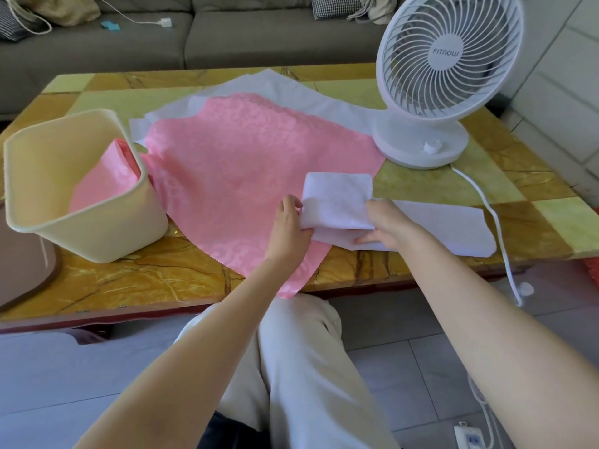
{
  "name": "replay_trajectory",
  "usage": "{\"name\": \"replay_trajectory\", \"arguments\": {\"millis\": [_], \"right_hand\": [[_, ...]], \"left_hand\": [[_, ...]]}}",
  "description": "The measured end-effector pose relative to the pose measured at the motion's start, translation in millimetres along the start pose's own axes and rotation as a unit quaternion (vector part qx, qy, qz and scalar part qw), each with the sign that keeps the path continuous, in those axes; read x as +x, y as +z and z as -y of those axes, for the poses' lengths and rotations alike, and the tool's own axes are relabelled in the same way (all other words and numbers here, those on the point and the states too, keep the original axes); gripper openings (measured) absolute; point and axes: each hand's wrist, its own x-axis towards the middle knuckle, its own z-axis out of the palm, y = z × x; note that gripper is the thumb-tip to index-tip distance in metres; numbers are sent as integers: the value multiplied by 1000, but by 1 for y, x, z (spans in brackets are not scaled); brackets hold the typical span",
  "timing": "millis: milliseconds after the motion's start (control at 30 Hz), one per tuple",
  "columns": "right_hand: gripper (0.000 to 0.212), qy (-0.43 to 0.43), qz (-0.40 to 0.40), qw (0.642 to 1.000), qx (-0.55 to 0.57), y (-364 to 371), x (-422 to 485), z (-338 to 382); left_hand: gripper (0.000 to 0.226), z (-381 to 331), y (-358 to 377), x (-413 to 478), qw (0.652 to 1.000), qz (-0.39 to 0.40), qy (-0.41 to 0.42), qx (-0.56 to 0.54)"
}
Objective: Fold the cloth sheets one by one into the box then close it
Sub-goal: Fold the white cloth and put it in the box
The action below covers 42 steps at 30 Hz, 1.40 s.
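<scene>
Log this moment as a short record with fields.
hands: left hand pinches the folded edge of the white cloth; right hand presses its lower layer with straight fingers
box: cream box open, folded pink cloth inside
waiting: pink sheet spread over a white sheet on the table
lid: brown lid, apparently, left of the box
nearby: white fan

White fan (449, 56): "FITNOW" on grille hub. No other readable text.
</scene>
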Motion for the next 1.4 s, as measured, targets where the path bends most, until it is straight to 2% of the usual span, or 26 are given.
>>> {"name": "replay_trajectory", "arguments": {"millis": [67,133,267,333,467,600,800,900,1000,1100,1167,1267,1333,1400], "right_hand": [[45,-8,-34,999,-1,-8,0,-1],[42,-19,-79,996,-31,-16,1,-8],[24,-19,-126,979,-157,-23,4,-28],[23,-5,-140,970,-199,-22,4,-36],[35,-6,-174,952,-253,-26,10,-44],[35,-5,-173,945,-276,-32,14,-53],[31,-35,-192,934,-298,-33,13,-65],[29,-42,-192,928,-315,-30,10,-65],[36,-50,-194,923,-330,-27,6,-66],[33,-62,-204,923,-320,-25,2,-68],[34,-95,-227,903,-352,-25,0,-71],[39,-198,-246,839,-442,-23,-3,-75],[39,-256,-205,836,-441,-19,-6,-76],[39,-248,-148,861,-418,-14,-9,-77]], "left_hand": [[36,0,-1,3,999,0,27,31],[41,2,-4,4,991,8,77,109],[60,2,-5,-1,939,20,188,287],[64,2,-1,-4,917,43,225,327],[51,2,6,-9,932,80,181,304],[53,1,11,-8,958,120,127,228],[46,6,16,-6,905,139,154,370],[44,1,10,-3,916,171,137,337],[45,-8,4,1,935,174,125,282],[37,-14,6,9,916,165,134,340],[37,-15,10,13,912,176,112,353],[49,-18,16,14,942,179,61,277],[59,-20,19,14,972,141,22,188],[62,-22,19,15,989,108,-31,95]]}}
